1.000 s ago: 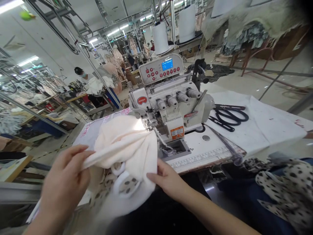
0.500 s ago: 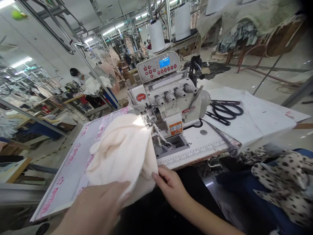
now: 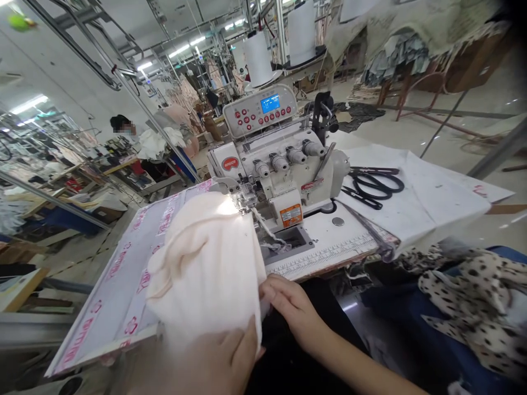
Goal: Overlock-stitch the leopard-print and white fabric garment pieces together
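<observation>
A cream, soft-looking piece of fabric (image 3: 206,274) lies bunched on the table, its far edge under the lit presser foot (image 3: 246,202) of a white overlock sewing machine (image 3: 284,164). At the fabric's near end, my left hand (image 3: 226,354) is closed on the edge, partly smeared by motion. My right hand (image 3: 288,304) pinches the fabric's right edge in front of the machine, thumb against fingers. A white strip of trimmings (image 3: 267,227) hangs beside the foot.
Black-handled scissors (image 3: 374,184) lie on a white sheet to the machine's right. White thread cones (image 3: 258,57) stand behind it. Spotted fabric (image 3: 465,312) is heaped at the lower right. A person (image 3: 123,129) sits farther back on the left.
My left hand has moved right along the near edge of the fabric, toward my right hand. The fabric's near part has swung right and spread flatter. My right hand stays near the right edge.
</observation>
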The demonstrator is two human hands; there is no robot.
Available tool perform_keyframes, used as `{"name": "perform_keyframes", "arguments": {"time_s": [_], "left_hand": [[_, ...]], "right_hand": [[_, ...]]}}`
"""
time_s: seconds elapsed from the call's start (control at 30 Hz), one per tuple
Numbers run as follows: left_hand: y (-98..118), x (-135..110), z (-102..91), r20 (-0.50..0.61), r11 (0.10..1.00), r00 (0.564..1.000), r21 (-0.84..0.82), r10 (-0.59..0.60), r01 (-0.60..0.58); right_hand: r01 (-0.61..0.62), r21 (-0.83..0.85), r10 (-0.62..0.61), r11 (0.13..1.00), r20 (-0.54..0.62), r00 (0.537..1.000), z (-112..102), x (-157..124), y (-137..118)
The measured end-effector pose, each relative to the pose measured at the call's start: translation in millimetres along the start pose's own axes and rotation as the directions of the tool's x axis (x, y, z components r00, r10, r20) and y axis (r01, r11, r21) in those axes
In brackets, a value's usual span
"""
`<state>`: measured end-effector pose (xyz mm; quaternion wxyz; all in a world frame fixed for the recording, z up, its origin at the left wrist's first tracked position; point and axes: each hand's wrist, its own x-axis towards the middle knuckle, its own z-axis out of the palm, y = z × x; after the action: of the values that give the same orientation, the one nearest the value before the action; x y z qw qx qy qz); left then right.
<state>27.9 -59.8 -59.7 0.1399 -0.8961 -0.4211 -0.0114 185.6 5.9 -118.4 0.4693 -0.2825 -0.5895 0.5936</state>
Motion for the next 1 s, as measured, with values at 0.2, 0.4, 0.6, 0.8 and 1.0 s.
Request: {"name": "perform_keyframes", "arguments": {"time_s": [0.2, 0.4, 0.6, 0.8, 1.0], "left_hand": [[0, 13, -14.0, 0.105, 0.992, 0.987, -0.04, 0.12, -0.116], [-56, 58, -32.9, -0.068, 0.841, 0.954, -0.494, -0.29, 0.221], [-94, 84, -8.0, -0.083, 0.876, 0.929, -0.371, -0.36, 0.307], [-99, 85, -8.4, -0.06, 0.894, 0.942, -0.339, -0.332, 0.293], [-117, 94, -6.0, 0.004, 0.887, 0.938, -0.324, -0.346, 0.329]], "right_hand": [[-0.016, -0.138, 0.016, 0.99, -0.004, 1.0, 7, 5, -4], [-0.05, 0.023, 0.048, 0.998, 0.109, 0.993, -3, 1, -22], [-0.164, 0.292, 0.12, 0.942, 0.165, 0.979, -13, 2, -29], [-0.198, 0.275, 0.153, 0.941, 0.177, 0.972, -16, 4, -15], [-0.12, 0.121, 0.103, 0.985, 0.135, 0.985, -21, 20, -15]]}}
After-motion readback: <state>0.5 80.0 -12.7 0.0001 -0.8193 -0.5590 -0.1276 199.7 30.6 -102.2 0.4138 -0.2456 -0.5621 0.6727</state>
